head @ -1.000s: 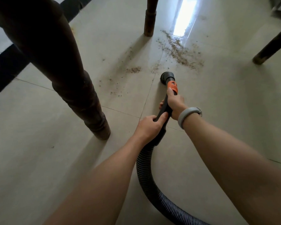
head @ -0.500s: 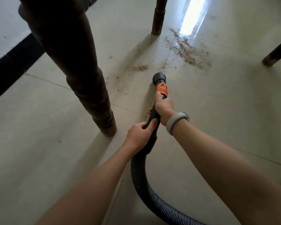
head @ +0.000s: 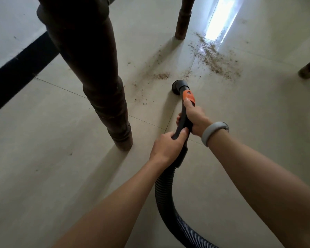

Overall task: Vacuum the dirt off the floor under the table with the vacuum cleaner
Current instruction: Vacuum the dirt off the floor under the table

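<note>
The fingers of the right hand (head: 193,117) are wrapped tight around the black plastic wand of the vacuum cleaner (head: 183,120), the thumb lying forward against the orange plastic collar (head: 189,95). Just behind it, the fingers of the left hand (head: 166,145) curl around the same wand near where it joins the black ribbed hose (head: 164,190), the thumb pressed on top. Neither hand has any slack in its grip. A grey wristband (head: 213,130) sits on the right wrist.

Ahead of the hands, the round black nozzle (head: 179,86) rests on or just above the pale tiled floor (head: 61,176); contact cannot be told. The brown scattered dirt (head: 217,59) lies beyond it: a small clump (head: 162,76) near the nozzle, loose specks to its left, and the heaviest streak farther off to the right, by the far dark wooden bench leg (head: 183,17). The near dark wooden bench leg (head: 100,77) stands to the left of the wand.

The step in hand looks like the approach to the first patches, with most dirt not yet collected. The next move calls for pushing the nozzle forward onto the small clump, keeping it low to the tiles, then sweeping right through the heavy streak while steering clear of the legs.
</note>
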Tool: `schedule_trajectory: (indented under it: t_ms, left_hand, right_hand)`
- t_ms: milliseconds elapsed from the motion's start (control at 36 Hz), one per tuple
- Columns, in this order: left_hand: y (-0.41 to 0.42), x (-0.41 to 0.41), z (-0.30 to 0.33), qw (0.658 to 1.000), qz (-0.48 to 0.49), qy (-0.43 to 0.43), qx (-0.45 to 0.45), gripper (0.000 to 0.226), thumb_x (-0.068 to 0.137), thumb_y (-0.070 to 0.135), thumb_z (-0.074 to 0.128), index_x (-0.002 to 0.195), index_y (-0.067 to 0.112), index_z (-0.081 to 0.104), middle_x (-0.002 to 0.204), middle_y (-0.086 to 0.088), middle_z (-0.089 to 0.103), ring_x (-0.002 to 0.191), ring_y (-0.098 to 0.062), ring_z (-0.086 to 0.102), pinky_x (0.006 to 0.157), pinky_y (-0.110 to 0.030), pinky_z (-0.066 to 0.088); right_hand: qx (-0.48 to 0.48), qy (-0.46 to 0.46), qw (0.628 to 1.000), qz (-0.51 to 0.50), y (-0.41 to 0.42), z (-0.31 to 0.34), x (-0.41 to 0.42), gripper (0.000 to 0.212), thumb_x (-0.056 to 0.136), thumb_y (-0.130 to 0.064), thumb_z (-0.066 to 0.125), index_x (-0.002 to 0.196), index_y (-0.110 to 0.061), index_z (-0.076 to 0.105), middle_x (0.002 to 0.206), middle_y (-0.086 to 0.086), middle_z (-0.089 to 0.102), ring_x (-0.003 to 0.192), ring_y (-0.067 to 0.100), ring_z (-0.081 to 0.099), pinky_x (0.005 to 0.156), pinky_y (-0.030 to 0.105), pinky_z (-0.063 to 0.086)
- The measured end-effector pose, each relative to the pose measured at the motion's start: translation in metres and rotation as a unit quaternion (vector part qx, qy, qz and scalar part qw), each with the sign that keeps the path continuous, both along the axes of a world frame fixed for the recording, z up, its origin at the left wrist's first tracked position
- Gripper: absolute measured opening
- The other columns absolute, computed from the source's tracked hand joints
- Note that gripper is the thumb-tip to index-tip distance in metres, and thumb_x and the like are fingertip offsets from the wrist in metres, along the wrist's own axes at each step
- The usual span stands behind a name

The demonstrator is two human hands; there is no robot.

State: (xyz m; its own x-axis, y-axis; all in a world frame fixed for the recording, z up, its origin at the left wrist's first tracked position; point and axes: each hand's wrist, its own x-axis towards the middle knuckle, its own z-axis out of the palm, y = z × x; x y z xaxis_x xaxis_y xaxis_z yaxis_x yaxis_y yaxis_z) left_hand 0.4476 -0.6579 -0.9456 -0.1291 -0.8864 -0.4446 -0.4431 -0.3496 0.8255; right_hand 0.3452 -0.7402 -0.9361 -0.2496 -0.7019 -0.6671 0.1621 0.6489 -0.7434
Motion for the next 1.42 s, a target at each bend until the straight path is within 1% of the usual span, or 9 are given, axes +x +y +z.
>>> schedule_trajectory:
  t_ms: [167, 250, 333, 417, 556, 667, 917, 1222, 1417]
  left_hand:
    - [0.054, 0.018, -0.027, 0.988, -0.052, 0.089, 0.115, 0.065, 0.072, 0.072, 0.049, 0.097, 0.014, 0.064, 0.094, -0.005, 0.071, 0.086, -0.019, 0.070, 0.082, -0.040, 0.058]
    - [0.065, 0.031, -0.032, 0.985, -0.075, 0.073, 0.135, 0.074, 0.081, 0.076, 0.041, 0.102, 0.009, 0.065, 0.098, -0.006, 0.070, 0.090, -0.020, 0.068, 0.086, -0.036, 0.056]
    - [0.069, 0.054, -0.045, 0.993, -0.056, -0.049, 0.091, 0.067, 0.084, 0.068, 0.032, 0.097, 0.012, 0.065, 0.098, -0.004, 0.065, 0.089, -0.018, 0.061, 0.086, -0.037, 0.052]
    - [0.070, 0.081, -0.065, 0.959, -0.094, -0.268, 0.015, 0.050, 0.092, 0.057, 0.044, 0.123, 0.019, 0.054, 0.126, -0.005, 0.050, 0.114, -0.021, 0.050, 0.097, -0.040, 0.046]
    - [0.069, 0.102, -0.076, 0.912, -0.132, -0.386, 0.034, 0.083, 0.087, 0.048, 0.059, 0.151, 0.025, 0.012, 0.157, -0.011, 0.007, 0.144, -0.034, 0.010, 0.111, -0.050, 0.025]
    - [0.072, 0.103, -0.083, 0.905, -0.159, -0.384, 0.089, 0.100, 0.083, 0.047, 0.066, 0.152, 0.026, -0.003, 0.158, -0.011, -0.014, 0.145, -0.038, -0.011, 0.114, -0.056, 0.015]
    - [0.069, 0.094, -0.086, 0.905, -0.135, -0.389, 0.107, 0.105, 0.080, 0.039, 0.073, 0.152, 0.028, -0.003, 0.158, -0.011, -0.017, 0.144, -0.041, -0.012, 0.113, -0.060, 0.015]
    - [0.069, 0.095, -0.090, 0.902, -0.132, -0.399, 0.100, 0.104, 0.078, 0.039, 0.074, 0.151, 0.029, 0.000, 0.158, -0.011, -0.013, 0.144, -0.041, -0.009, 0.112, -0.059, 0.018]
    - [0.070, 0.094, -0.088, 0.900, -0.136, -0.400, 0.109, 0.106, 0.079, 0.043, 0.072, 0.151, 0.030, -0.004, 0.158, -0.010, -0.016, 0.144, -0.040, -0.012, 0.114, -0.059, 0.015]
  right_hand:
    - [-0.005, -0.029, 0.997, 0.077, 0.061, -0.013, 0.016, 0.028, 0.097, -0.031, 0.049, 0.090, -0.005, 0.046, 0.062, 0.009, 0.049, 0.043, 0.019, 0.050, 0.042, 0.026, 0.046]
    - [-0.007, -0.002, 0.991, 0.131, 0.080, -0.016, 0.023, 0.024, 0.098, -0.031, 0.048, 0.095, -0.007, 0.046, 0.064, 0.008, 0.050, 0.045, 0.017, 0.050, 0.041, 0.025, 0.046]
    - [-0.006, 0.033, 0.985, 0.170, 0.082, -0.013, 0.022, 0.026, 0.098, -0.032, 0.048, 0.100, -0.006, 0.048, 0.067, 0.008, 0.051, 0.047, 0.017, 0.051, 0.042, 0.024, 0.047]
    - [-0.005, 0.054, 0.985, 0.164, 0.074, -0.008, 0.013, 0.029, 0.098, -0.034, 0.048, 0.107, -0.006, 0.049, 0.069, 0.008, 0.051, 0.048, 0.017, 0.051, 0.042, 0.023, 0.048]
    - [0.008, 0.030, 0.987, 0.161, 0.071, -0.002, 0.013, 0.030, 0.097, -0.038, 0.048, 0.101, -0.009, 0.047, 0.069, 0.010, 0.052, 0.044, 0.018, 0.053, 0.042, 0.024, 0.050]
    - [0.034, 0.006, 0.978, 0.206, 0.081, -0.004, 0.022, 0.030, 0.096, -0.042, 0.048, 0.099, -0.012, 0.048, 0.070, 0.012, 0.055, 0.049, 0.022, 0.056, 0.050, 0.031, 0.053]
    - [0.001, 0.002, 0.974, 0.226, 0.131, -0.027, 0.020, 0.034, 0.090, -0.024, 0.062, 0.116, -0.014, 0.043, 0.078, 0.008, 0.056, 0.052, 0.016, 0.057, 0.052, 0.028, 0.054]
    - [-0.082, 0.190, 0.949, 0.238, 0.118, -0.031, 0.012, 0.030, 0.094, -0.032, 0.055, 0.116, -0.016, 0.043, 0.082, 0.011, 0.059, 0.054, 0.019, 0.060, 0.045, 0.023, 0.046]
    - [-0.087, 0.231, 0.918, 0.310, 0.093, -0.010, 0.019, 0.032, 0.094, -0.029, 0.055, 0.117, -0.014, 0.039, 0.088, 0.011, 0.059, 0.064, 0.022, 0.062, 0.056, 0.031, 0.056]
